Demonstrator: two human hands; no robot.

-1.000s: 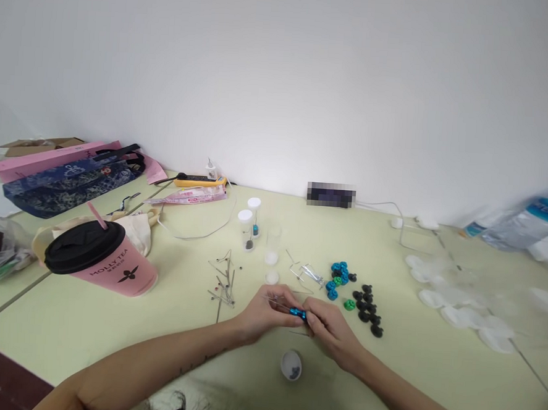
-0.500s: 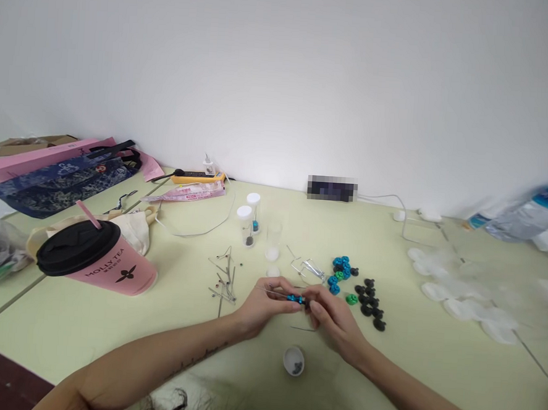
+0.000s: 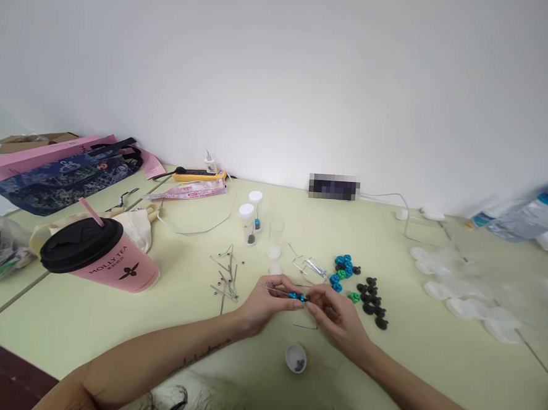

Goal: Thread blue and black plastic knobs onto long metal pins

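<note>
My left hand (image 3: 264,304) is closed in a pinch on a small blue part (image 3: 293,296), from which a thin metal rod runs back over the fingers. At its right end sits a dark piece (image 3: 306,299), gripped between the thumb and fingers of my right hand (image 3: 341,317). The fingertips hide how the two parts join. Below my hands a thin bent rod (image 3: 304,326) lies on the table. Nearer to me is a small white cap (image 3: 295,358) holding some grey bits. A clear tube (image 3: 275,239) stands just beyond my hands.
Right of my hands lie blue knobs (image 3: 336,284), green ones (image 3: 354,297) and black ones (image 3: 368,308). Metal rods (image 3: 225,279) are scattered at left, near two white-capped tubes (image 3: 246,225). A pink cup (image 3: 126,267) stands further left; white lids (image 3: 463,303) lie at right.
My right fingers have shifted slightly at the dark end of the part. Both hands keep their hold, and the view has moved a little.
</note>
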